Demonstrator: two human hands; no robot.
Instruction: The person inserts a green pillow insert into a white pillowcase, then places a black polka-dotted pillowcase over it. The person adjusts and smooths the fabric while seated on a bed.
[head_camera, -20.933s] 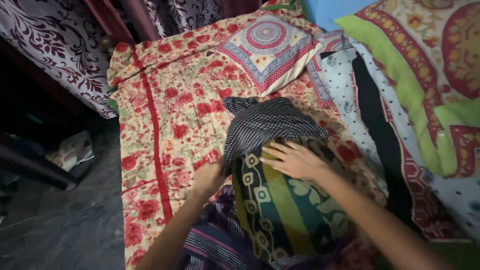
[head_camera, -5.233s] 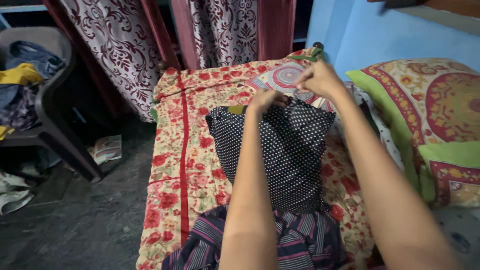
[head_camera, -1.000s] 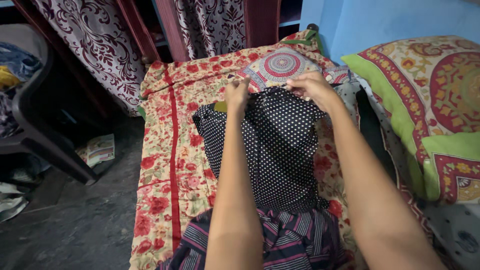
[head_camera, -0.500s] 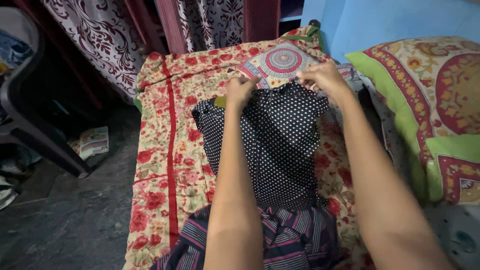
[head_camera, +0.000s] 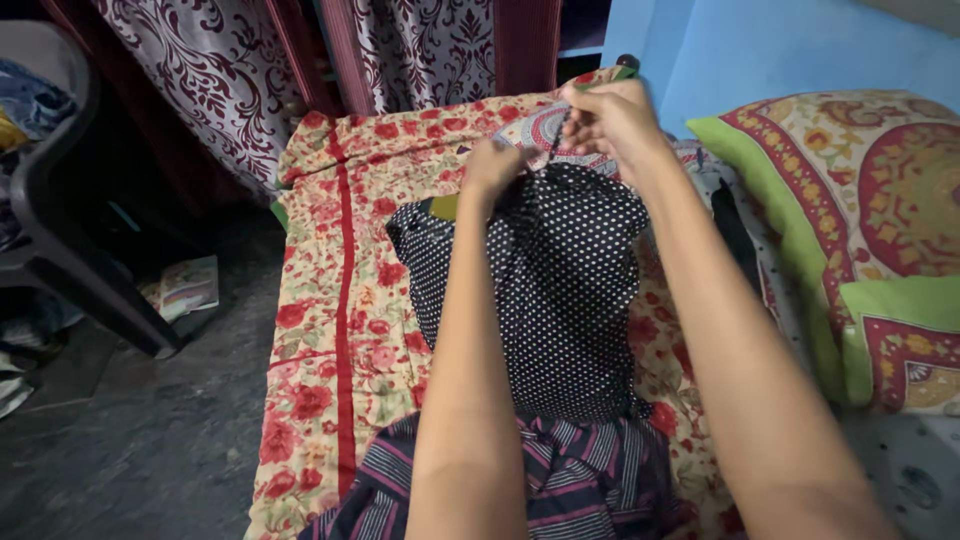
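Observation:
A pillow in a black cover with white dots (head_camera: 560, 290) stands on end on the floral bed sheet (head_camera: 340, 290), leaning toward me. A bit of yellow-green inner pillow (head_camera: 443, 207) shows at its top left corner. My left hand (head_camera: 494, 168) is closed on the cover's top edge. My right hand (head_camera: 607, 118) is raised a little above that edge, fingers pinched on a thin string or strip of the cover. Striped dark cloth (head_camera: 560, 480) lies at the pillow's base.
A small mandala-patterned pillow (head_camera: 545, 130) lies behind my hands. A large green-edged patterned pillow (head_camera: 880, 220) leans on the blue wall at right. Maroon-patterned curtains (head_camera: 230, 80) hang at the back. At left, a dark plastic chair (head_camera: 60, 250) with clothes and a booklet (head_camera: 185, 285) on the floor.
My right hand has lifted up and away from the cover's top edge, drawing a thin string or strip taut. My left hand stays gripping the top edge.

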